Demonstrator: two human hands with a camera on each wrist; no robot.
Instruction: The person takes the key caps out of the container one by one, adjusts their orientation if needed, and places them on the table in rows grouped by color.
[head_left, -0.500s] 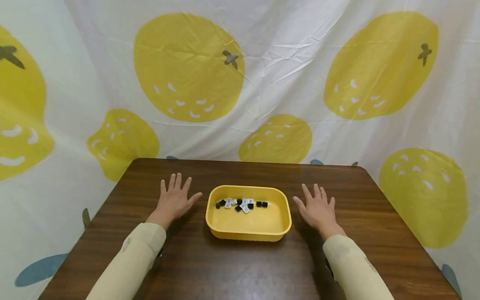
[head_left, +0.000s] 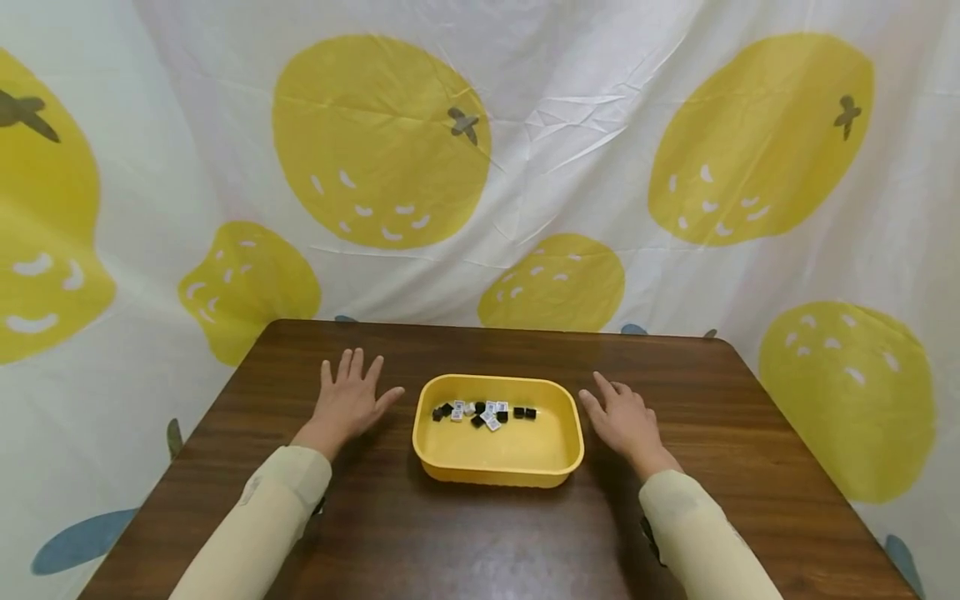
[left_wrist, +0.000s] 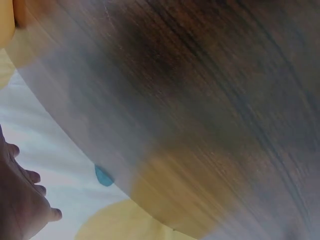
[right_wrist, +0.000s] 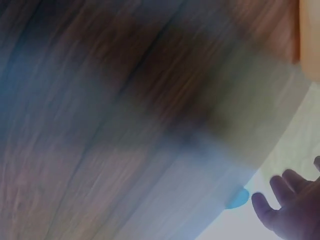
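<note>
A shallow yellow plastic tray sits mid-table. Inside, toward its back wall, lie several small black and white square pieces; their exact kind is too small to tell. To the left of the tray my left hand is spread palm down, apart from it and holding nothing. On the other side my right hand hovers close to the tray's right rim, thumb and forefinger extended, the other fingers slightly bent, holding nothing. Both the left hand and the right hand show partly in their wrist views.
The dark wooden table has rounded back corners. Behind it hangs a white cloth printed with yellow lemons, which also runs down both sides.
My right hand has shifted slightly left toward the tray, and its fingers have gone from spread to a little bent. The left hand and the pieces stay put.
</note>
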